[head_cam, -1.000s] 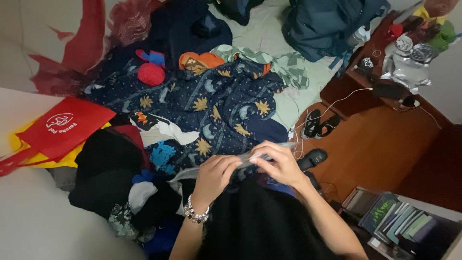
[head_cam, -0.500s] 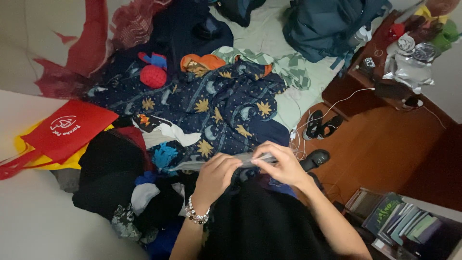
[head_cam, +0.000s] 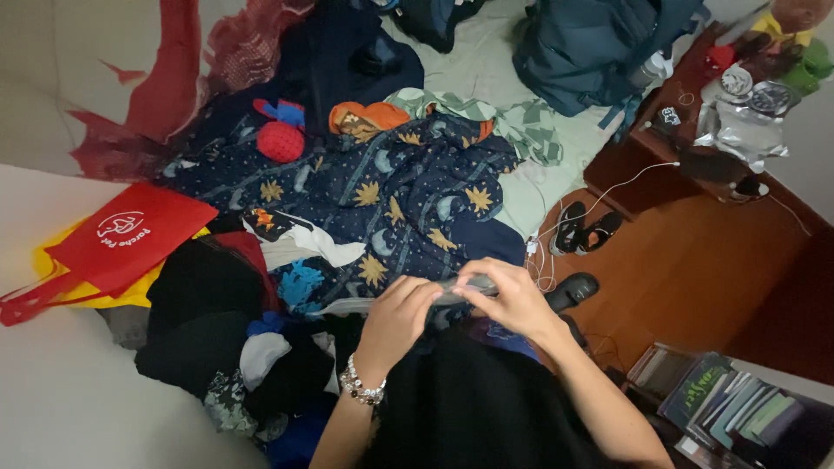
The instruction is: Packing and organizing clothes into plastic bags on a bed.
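Observation:
My left hand point(head_cam: 395, 321), with a beaded bracelet on the wrist, and my right hand point(head_cam: 512, 300) meet over a heap of clothes on a bed. Together they pinch a thin grey piece of cloth point(head_cam: 365, 304) that stretches out to the left of the fingers. Just below my hands lies a large black garment point(head_cam: 478, 408). Behind them spreads a dark blue blanket point(head_cam: 391, 187) printed with yellow stars and moons.
A red bag point(head_cam: 122, 239) over a yellow one lies at the left beside black clothes point(head_cam: 204, 291). A red ball-like toy point(head_cam: 280, 141) sits on the blanket. Sandals point(head_cam: 582, 227) and a white cable rest on the wooden floor. Books point(head_cam: 730, 408) stand at the bottom right.
My hands have stayed together on the grey cloth, with only small finger movement. The view has shifted slightly.

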